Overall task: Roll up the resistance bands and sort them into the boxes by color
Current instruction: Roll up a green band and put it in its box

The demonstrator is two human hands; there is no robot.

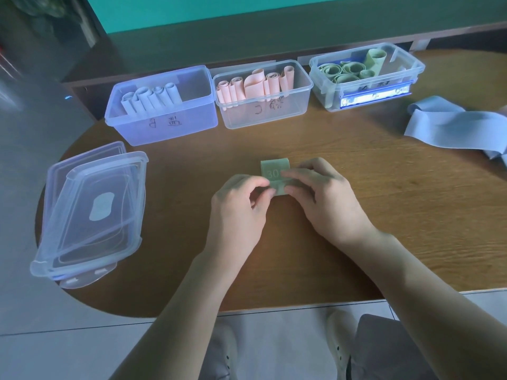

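Resting on the wooden counter (356,193) near its middle, a green resistance band (273,172) is partly rolled, with the figure "30" printed on its upper face. The left hand (238,207) pinches the roll's near left edge, thumb and forefinger curled together on it, the remaining fingers tucked beneath. The right hand (323,196) holds the roll from 3 o'clock, its fingers (296,174) bent and closed over the band's right side; the thumb's contact is hidden.

At 12 o'clock from the band stands a clear box (299,105) holding pink rolls (255,85), set upright and leaning together. At 11 o'clock, touching or just beside it, a blue-tinted box (164,130) holds pale blue rolls (151,98) along its far wall. At 1 o'clock, a third clear box (329,100) with a blue latch holds green rolls (345,69), one standing taller at the back. Handwritten marks on the box fronts are not legible.

At 3 o'clock, well apart, a loose blue band (452,127) lies unrolled on the counter. At 9 o'clock, stacked clear lids (90,215) overhang the counter's rounded edge.
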